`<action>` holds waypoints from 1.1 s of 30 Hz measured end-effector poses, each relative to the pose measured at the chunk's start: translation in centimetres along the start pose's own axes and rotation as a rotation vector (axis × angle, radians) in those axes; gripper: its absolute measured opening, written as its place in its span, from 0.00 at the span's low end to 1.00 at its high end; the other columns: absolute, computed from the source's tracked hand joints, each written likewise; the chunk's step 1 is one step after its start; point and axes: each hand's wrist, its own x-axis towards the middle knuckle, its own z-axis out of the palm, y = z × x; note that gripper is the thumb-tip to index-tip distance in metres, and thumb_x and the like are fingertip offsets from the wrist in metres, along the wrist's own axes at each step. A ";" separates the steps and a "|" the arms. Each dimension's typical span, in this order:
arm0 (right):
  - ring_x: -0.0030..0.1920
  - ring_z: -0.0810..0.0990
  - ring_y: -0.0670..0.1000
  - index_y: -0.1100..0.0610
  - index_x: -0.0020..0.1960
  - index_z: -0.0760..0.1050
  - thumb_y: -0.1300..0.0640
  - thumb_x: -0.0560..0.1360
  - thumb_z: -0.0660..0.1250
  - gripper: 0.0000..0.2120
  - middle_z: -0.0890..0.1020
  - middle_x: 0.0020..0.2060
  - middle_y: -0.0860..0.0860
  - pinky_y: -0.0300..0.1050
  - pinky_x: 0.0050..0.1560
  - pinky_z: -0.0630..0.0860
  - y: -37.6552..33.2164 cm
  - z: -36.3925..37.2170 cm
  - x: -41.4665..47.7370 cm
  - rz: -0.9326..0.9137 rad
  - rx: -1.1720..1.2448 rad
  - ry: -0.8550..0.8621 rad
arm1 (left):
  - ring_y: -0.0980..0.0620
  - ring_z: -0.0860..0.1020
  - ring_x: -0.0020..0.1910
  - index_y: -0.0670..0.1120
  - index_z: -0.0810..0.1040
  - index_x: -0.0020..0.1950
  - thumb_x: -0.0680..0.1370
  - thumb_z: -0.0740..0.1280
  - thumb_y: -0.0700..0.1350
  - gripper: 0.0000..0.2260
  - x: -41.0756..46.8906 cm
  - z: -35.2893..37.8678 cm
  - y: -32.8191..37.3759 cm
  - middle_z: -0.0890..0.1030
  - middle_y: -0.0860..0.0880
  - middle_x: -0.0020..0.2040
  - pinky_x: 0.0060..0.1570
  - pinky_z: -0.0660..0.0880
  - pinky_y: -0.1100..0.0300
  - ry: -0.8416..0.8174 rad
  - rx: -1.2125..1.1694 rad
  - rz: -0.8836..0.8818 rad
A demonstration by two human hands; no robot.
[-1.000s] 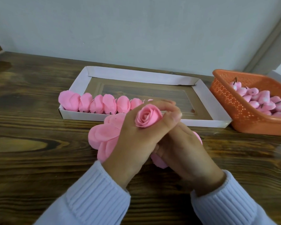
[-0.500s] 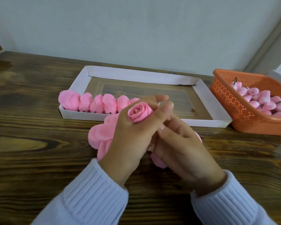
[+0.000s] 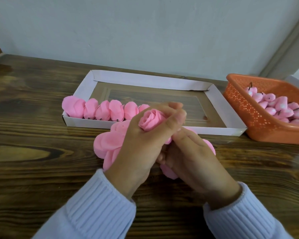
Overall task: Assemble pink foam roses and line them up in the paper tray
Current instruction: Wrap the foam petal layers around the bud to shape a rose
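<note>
Pink foam rose point(image 3: 151, 120) sits in the head view, its spiral centre facing up and towards the camera. The left hand point(image 3: 141, 145) grips it, fingers and thumb curled round the bloom just in front of the tray point(image 3: 145, 80). The right hand point(image 3: 193, 156) is tucked under the left at the flower's base. Its fingertips are hidden there, so I cannot tell whether they pinch anything. Loose petals point(image 3: 109, 144) lie on the table point(image 3: 41, 152) beneath both hands. Finished roses point(image 3: 102, 110) stand touching along the tray's near wall from its left corner, and the rest of the tray is bare. A basket point(image 3: 240, 104) of buds point(image 3: 280, 106) stands just right of the tray.

The step looks like closing the outer petals round the bud. Foam dents easily, so the left hand should cradle rather than squeeze, turning the bloom while the right presses each petal in at the base. The overlaps should be even and the centre unflattened. Once snug, it belongs against the last rose in the row, touching it and facing the same way.
</note>
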 end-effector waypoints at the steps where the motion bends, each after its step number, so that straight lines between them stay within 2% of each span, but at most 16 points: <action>1: 0.33 0.74 0.46 0.52 0.42 0.81 0.54 0.77 0.56 0.15 0.78 0.33 0.51 0.40 0.36 0.70 0.0 0.0 0.0 0.008 0.000 0.008 | 0.59 0.74 0.22 0.50 0.83 0.40 0.63 0.72 0.56 0.12 0.0 0.0 0.0 0.82 0.52 0.38 0.19 0.64 0.68 -0.007 0.002 -0.003; 3: 0.36 0.76 0.45 0.52 0.47 0.81 0.55 0.77 0.59 0.12 0.80 0.37 0.50 0.38 0.38 0.73 0.0 -0.1 0.0 -0.016 0.030 -0.025 | 0.58 0.77 0.26 0.49 0.82 0.36 0.65 0.73 0.56 0.11 0.1 0.0 0.0 0.82 0.52 0.38 0.21 0.64 0.67 0.005 0.014 -0.004; 6: 0.41 0.78 0.44 0.55 0.59 0.76 0.56 0.75 0.62 0.13 0.82 0.44 0.49 0.38 0.41 0.75 -0.2 -0.1 0.0 -0.050 0.009 -0.064 | 0.55 0.80 0.35 0.52 0.78 0.28 0.63 0.71 0.58 0.11 0.1 0.0 0.0 0.84 0.53 0.48 0.22 0.66 0.66 0.026 0.032 0.027; 8: 0.38 0.77 0.46 0.51 0.56 0.80 0.53 0.75 0.63 0.13 0.81 0.40 0.51 0.40 0.39 0.73 -0.1 -0.3 0.0 -0.036 -0.012 -0.023 | 0.58 0.78 0.29 0.51 0.82 0.34 0.64 0.72 0.56 0.09 0.0 0.0 -0.1 0.84 0.52 0.48 0.20 0.66 0.67 0.012 0.004 0.020; 10: 0.33 0.74 0.49 0.47 0.48 0.83 0.51 0.76 0.60 0.12 0.78 0.32 0.52 0.44 0.36 0.70 0.1 -0.5 0.1 -0.029 -0.084 0.038 | 0.59 0.73 0.20 0.44 0.83 0.42 0.69 0.72 0.52 0.11 0.0 0.0 -0.1 0.84 0.50 0.47 0.18 0.63 0.68 -0.024 -0.002 0.008; 11: 0.32 0.74 0.50 0.46 0.46 0.83 0.52 0.77 0.59 0.14 0.78 0.31 0.52 0.45 0.35 0.69 0.1 -0.6 0.1 -0.029 -0.123 0.051 | 0.60 0.72 0.19 0.43 0.83 0.42 0.71 0.70 0.50 0.11 0.0 0.1 -0.1 0.84 0.50 0.47 0.17 0.63 0.69 -0.032 -0.004 0.006; 12: 0.33 0.74 0.50 0.46 0.48 0.83 0.52 0.78 0.59 0.13 0.79 0.32 0.52 0.45 0.35 0.70 0.0 -0.6 0.0 -0.037 -0.133 0.041 | 0.60 0.74 0.21 0.46 0.83 0.38 0.72 0.68 0.50 0.09 0.1 0.2 0.0 0.85 0.50 0.48 0.19 0.65 0.68 -0.031 -0.004 0.010; 15: 0.44 0.80 0.47 0.53 0.60 0.77 0.54 0.79 0.63 0.11 0.82 0.45 0.51 0.42 0.43 0.76 -0.3 -0.3 -0.1 -0.082 -0.125 -0.035 | 0.54 0.83 0.43 0.51 0.77 0.26 0.67 0.70 0.56 0.13 0.3 0.2 -0.1 0.85 0.54 0.46 0.31 0.75 0.58 0.041 0.053 0.037; 18: 0.49 0.80 0.49 0.57 0.61 0.76 0.57 0.78 0.63 0.12 0.82 0.49 0.52 0.47 0.50 0.76 -0.4 -0.5 0.0 -0.108 -0.215 -0.016 | 0.45 0.77 0.42 0.49 0.75 0.25 0.63 0.69 0.60 0.16 0.4 0.0 -0.4 0.81 0.49 0.41 0.36 0.76 0.45 0.093 0.043 0.019; 19: 0.47 0.80 0.50 0.55 0.58 0.78 0.55 0.78 0.64 0.10 0.83 0.47 0.52 0.49 0.48 0.76 -0.4 -0.6 0.0 -0.108 -0.232 0.001 | 0.45 0.77 0.41 0.50 0.76 0.26 0.63 0.70 0.59 0.14 0.4 0.1 -0.4 0.82 0.50 0.42 0.36 0.76 0.47 0.075 0.015 0.019; 22: 0.41 0.79 0.53 0.53 0.51 0.82 0.53 0.78 0.63 0.10 0.82 0.41 0.56 0.52 0.44 0.77 -0.4 -0.5 0.0 -0.058 -0.219 0.063 | 0.57 0.78 0.29 0.48 0.82 0.35 0.65 0.74 0.51 0.07 0.3 0.1 -0.2 0.83 0.54 0.39 0.25 0.70 0.65 0.013 -0.032 0.016; 23: 0.41 0.79 0.56 0.55 0.50 0.81 0.52 0.77 0.62 0.11 0.82 0.42 0.59 0.57 0.45 0.77 -0.4 -0.6 0.0 -0.046 -0.227 0.079 | 0.59 0.78 0.28 0.47 0.82 0.36 0.66 0.74 0.49 0.06 0.3 0.1 -0.1 0.83 0.53 0.38 0.24 0.70 0.67 0.017 -0.033 0.009; 25: 0.47 0.80 0.59 0.55 0.52 0.81 0.51 0.77 0.64 0.11 0.82 0.46 0.61 0.64 0.52 0.76 -0.5 -0.5 0.0 -0.060 -0.274 0.070 | 0.56 0.82 0.36 0.48 0.81 0.32 0.69 0.70 0.49 0.07 0.5 -0.1 -0.5 0.84 0.49 0.41 0.31 0.78 0.61 0.048 0.011 0.020; 28: 0.54 0.82 0.52 0.56 0.58 0.78 0.59 0.77 0.65 0.10 0.84 0.51 0.55 0.47 0.57 0.78 -1.0 -0.4 -0.1 -0.163 -0.475 0.049 | 0.53 0.82 0.45 0.49 0.77 0.26 0.69 0.71 0.51 0.13 0.8 -0.3 -0.8 0.83 0.48 0.41 0.49 0.81 0.46 0.107 0.064 0.059; 30: 0.52 0.83 0.49 0.55 0.57 0.78 0.62 0.75 0.66 0.11 0.84 0.49 0.53 0.39 0.55 0.77 -1.4 -0.4 0.0 -0.219 -0.606 0.076 | 0.53 0.82 0.47 0.50 0.78 0.26 0.66 0.73 0.53 0.12 0.9 -0.4 -1.0 0.83 0.51 0.42 0.53 0.80 0.45 0.096 0.045 0.087; 33: 0.51 0.83 0.48 0.55 0.54 0.79 0.62 0.74 0.70 0.10 0.85 0.48 0.53 0.45 0.55 0.78 -2.0 -0.6 0.0 -0.249 -0.811 0.098 | 0.54 0.82 0.46 0.50 0.79 0.29 0.65 0.72 0.55 0.10 1.0 -0.5 -1.3 0.83 0.51 0.42 0.51 0.80 0.49 0.058 0.017 0.097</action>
